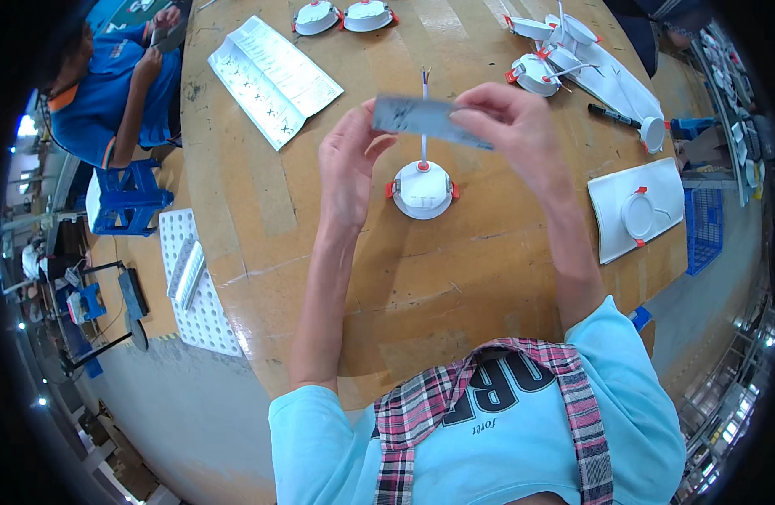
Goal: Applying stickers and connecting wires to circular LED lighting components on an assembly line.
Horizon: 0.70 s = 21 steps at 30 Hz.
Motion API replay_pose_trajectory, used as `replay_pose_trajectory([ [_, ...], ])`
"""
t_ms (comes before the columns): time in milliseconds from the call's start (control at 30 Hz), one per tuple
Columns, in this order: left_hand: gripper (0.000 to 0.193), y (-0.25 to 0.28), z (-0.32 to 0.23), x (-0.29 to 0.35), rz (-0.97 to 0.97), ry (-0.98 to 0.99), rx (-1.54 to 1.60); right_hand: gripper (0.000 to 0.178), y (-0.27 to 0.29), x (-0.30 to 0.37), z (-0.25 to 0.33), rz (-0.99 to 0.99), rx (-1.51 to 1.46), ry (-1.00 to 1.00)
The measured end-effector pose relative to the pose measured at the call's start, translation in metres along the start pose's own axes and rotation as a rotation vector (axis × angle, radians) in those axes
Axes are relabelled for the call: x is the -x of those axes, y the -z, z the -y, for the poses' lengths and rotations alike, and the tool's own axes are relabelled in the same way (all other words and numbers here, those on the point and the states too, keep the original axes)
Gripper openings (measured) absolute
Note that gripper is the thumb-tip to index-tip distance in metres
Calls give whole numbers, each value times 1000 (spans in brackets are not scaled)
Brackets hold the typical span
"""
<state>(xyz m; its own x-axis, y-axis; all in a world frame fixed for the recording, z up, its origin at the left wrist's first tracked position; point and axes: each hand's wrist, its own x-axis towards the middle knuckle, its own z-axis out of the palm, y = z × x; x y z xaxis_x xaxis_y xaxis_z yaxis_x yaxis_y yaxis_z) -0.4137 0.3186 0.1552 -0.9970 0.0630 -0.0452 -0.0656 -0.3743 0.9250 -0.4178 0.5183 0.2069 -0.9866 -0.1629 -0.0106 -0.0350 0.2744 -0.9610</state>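
My left hand and my right hand hold a flat silvery-grey strip with dark markings between them, above the table. My right thumb and fingers pinch its right end; my left fingers are closed on its left end. Just below the strip, a round white downlight lies on the table with its back up and a red-tipped spring clip at either side. From its top edge a white cable runs away from me, partly hidden behind the strip, and ends in bare coloured wires.
A creased printed sheet lies at the far left of the brown table. Two downlights sit at the back. Several more downlights, a black marker and a white pad are at right. A co-worker sits at left.
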Motion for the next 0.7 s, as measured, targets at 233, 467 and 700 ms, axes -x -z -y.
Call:
replay_pose_trajectory([
  [233, 41, -16, 9, -5, 30, 27, -431, 18, 29, -14, -24, -167, -652, 147],
  [467, 28, -30, 18, 16, -119, -45, -463, 16, 20, -24, -50, 335, -1149, 200],
  [700, 18, -34, 29, 17, -171, -32, -348, 16, 20, -11, -31, 83, -460, 41],
])
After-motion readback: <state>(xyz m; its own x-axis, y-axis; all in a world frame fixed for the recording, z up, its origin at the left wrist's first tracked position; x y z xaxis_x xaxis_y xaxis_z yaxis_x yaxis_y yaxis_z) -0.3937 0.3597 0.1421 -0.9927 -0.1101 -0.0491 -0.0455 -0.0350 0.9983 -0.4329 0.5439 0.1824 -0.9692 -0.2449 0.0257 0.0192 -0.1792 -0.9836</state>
